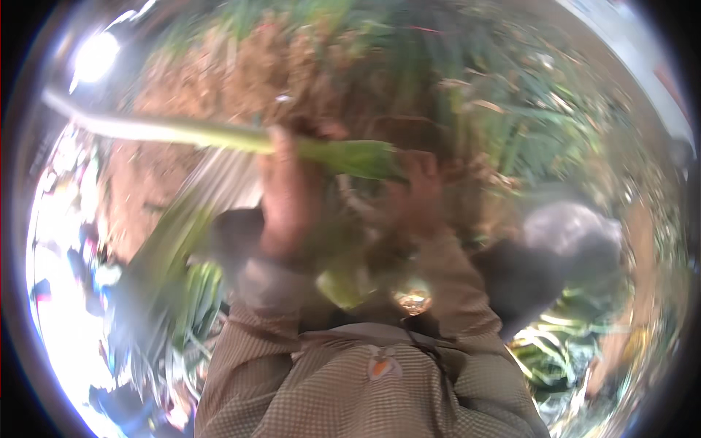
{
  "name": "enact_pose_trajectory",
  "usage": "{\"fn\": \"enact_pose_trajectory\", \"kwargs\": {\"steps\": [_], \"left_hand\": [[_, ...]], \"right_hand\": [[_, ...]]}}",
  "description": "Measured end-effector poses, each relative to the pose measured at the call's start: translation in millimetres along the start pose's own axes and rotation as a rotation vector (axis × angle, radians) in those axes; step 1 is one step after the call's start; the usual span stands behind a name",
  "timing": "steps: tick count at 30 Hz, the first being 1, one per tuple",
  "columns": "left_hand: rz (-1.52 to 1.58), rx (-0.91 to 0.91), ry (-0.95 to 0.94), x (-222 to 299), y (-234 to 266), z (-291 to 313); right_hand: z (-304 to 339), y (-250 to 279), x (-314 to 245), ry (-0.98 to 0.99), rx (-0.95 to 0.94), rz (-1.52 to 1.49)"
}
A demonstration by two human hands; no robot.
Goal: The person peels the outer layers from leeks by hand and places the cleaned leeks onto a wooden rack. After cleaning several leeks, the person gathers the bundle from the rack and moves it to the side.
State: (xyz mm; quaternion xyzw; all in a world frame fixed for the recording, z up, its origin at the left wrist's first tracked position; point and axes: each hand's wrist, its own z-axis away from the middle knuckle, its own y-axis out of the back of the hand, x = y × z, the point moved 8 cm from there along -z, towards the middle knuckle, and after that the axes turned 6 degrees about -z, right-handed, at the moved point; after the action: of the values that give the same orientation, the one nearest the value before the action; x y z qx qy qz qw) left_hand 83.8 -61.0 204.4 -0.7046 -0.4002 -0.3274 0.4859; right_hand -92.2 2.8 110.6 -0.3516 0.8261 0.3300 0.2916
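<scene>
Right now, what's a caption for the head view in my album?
Left hand holds a long pale stalk, right hand by its green end, brown soil beyond.

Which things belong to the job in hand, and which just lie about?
In use:
long white and green stalk, in the left hand
right hand near its green end, contact unclear

Lying about:
green leafy heap, lower right
strewn green leaves, upper right

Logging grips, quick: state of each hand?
Left hand: closed around the long stalk.
Right hand: at its green end; too blurred to tell whether closed.
</scene>
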Motion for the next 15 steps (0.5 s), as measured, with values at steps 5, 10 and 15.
{"fn": "enact_pose_trajectory", "kwargs": {"steps": [5, 10, 15], "left_hand": [[-0.026, 0.105, -0.167, 76.7, 45.0, -22.1], [-0.341, 0.342, -0.462, 246.5, 160.9, -61.7], [-1.476, 0.640, -0.892, 397.1, 153.0, -49.7]], "right_hand": [[22.4, -18.4, 38.8, 0.059, -0.178, 0.002], [31.2, -10.9, 50.7, 0.004, -0.157, 0.208], [-45.7, 28.7, -39.3, 0.047, 0.062, 0.023]]}}
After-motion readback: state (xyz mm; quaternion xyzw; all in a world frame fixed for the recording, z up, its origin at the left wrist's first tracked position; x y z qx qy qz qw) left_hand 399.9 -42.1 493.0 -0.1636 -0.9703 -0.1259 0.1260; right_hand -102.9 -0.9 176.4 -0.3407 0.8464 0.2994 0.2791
